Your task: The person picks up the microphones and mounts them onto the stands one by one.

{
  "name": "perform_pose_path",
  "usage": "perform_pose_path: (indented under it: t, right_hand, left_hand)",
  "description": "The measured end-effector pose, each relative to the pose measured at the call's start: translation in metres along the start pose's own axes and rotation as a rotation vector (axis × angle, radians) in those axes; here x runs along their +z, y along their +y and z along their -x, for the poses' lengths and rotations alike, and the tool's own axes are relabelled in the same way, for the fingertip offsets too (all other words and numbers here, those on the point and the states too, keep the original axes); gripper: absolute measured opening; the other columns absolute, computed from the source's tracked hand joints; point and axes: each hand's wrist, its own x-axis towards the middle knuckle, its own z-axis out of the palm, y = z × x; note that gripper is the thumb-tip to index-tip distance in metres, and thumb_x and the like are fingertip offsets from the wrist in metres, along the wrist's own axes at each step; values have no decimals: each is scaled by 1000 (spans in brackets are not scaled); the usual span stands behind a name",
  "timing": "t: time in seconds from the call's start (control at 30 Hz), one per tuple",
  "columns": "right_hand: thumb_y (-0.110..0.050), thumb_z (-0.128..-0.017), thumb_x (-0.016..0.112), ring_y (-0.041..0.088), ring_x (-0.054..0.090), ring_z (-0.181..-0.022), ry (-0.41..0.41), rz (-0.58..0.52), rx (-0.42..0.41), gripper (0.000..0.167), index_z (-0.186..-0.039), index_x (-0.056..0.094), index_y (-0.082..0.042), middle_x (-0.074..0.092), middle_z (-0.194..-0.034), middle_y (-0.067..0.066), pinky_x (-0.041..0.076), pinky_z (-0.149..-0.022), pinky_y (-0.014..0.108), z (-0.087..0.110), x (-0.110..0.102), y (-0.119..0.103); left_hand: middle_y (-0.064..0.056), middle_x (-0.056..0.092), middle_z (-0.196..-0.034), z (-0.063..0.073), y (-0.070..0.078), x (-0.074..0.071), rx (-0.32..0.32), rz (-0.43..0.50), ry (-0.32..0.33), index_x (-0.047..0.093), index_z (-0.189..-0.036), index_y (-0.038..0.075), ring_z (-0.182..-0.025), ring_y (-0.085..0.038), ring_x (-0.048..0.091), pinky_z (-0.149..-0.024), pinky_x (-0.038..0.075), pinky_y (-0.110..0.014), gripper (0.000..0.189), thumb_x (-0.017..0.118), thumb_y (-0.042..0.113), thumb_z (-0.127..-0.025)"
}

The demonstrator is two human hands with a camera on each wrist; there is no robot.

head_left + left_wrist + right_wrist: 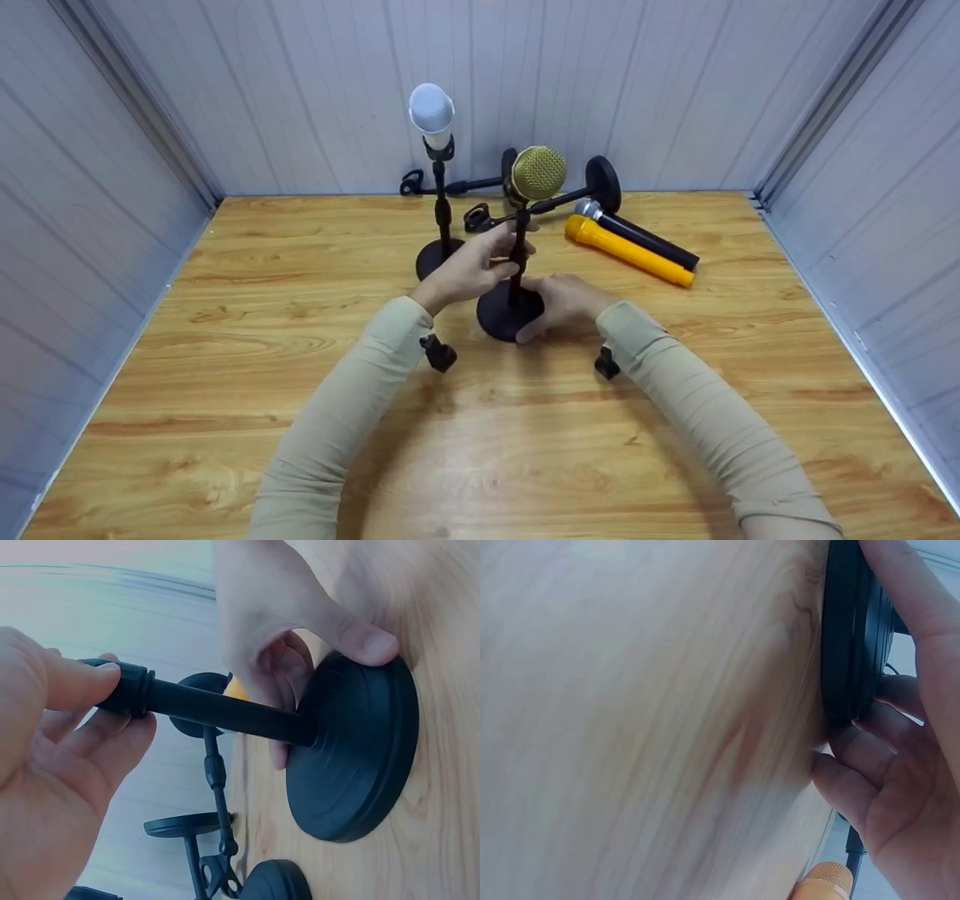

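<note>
A black microphone stand (499,319) stands upright on the wooden table, topped by a microphone with a gold mesh head (538,172). My left hand (471,264) holds its pole; in the left wrist view the thumb and fingers pinch the dark collar (127,690). Down at the round base (356,757), my right hand (566,300) grips the edge from the right. The right wrist view has the right hand's thumb and fingers (847,791) around that base, close over the tabletop. Left of it, a white microphone (432,109) sits in a second upright stand (442,214).
Two more black stands lie on their sides along the back wall, one with its round base (603,184) on edge. A black microphone (645,240) and a yellow microphone (630,253) lie side by side at the right. Pale panel walls (315,90) enclose the table (480,465).
</note>
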Motion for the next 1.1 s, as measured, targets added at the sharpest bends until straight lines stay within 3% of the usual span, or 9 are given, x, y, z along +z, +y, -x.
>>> perform_pose_path:
  t: [0.23,0.4,0.5,0.7,0.9,1.1]
  right_hand:
    - [-72,-63,85,24,60,-111,-5,-4,23,101,-145,54,-22,65,-129,8,44,-104,41,1,0,0]
    - [-74,-61,85,22,60,-110,1,-7,25,98,-137,58,-19,66,-127,8,45,-103,40,1,1,1]
    - [-75,-60,84,21,61,-107,8,-9,16,95,-135,59,-22,68,-123,6,46,-101,39,0,1,3]
    - [-77,-59,83,23,59,-108,-4,-14,15,107,-148,52,-26,67,-125,4,43,-103,42,0,0,4]
    - [-76,-60,84,22,58,-107,3,-12,20,106,-149,51,-29,68,-124,1,42,-103,42,0,0,4]
    - [-75,-60,84,26,59,-101,15,21,10,98,-144,55,-32,70,-114,0,45,-97,43,0,0,2]
  left_hand:
    - [-6,70,-119,0,-4,2,29,-173,99,59,-139,14,-103,-18,70,-89,56,-30,47,73,6,-94]
    - [-6,68,-116,-1,-6,7,41,-260,165,63,-132,9,-93,-18,71,-82,57,-26,42,77,14,-93]
    - [-7,67,-113,0,-7,9,58,-239,184,63,-129,6,-94,-17,69,-82,57,-29,37,75,18,-95]
    - [-5,67,-115,0,-5,11,36,-136,203,67,-126,9,-105,-15,64,-86,57,-36,28,60,26,-105]
    - [-8,67,-116,-1,-4,12,6,-126,195,66,-125,7,-108,-18,64,-90,55,-40,29,53,25,-108]
    - [-5,69,-112,1,-6,13,-18,-126,180,66,-124,6,-106,-12,65,-92,55,-35,28,53,25,-108]
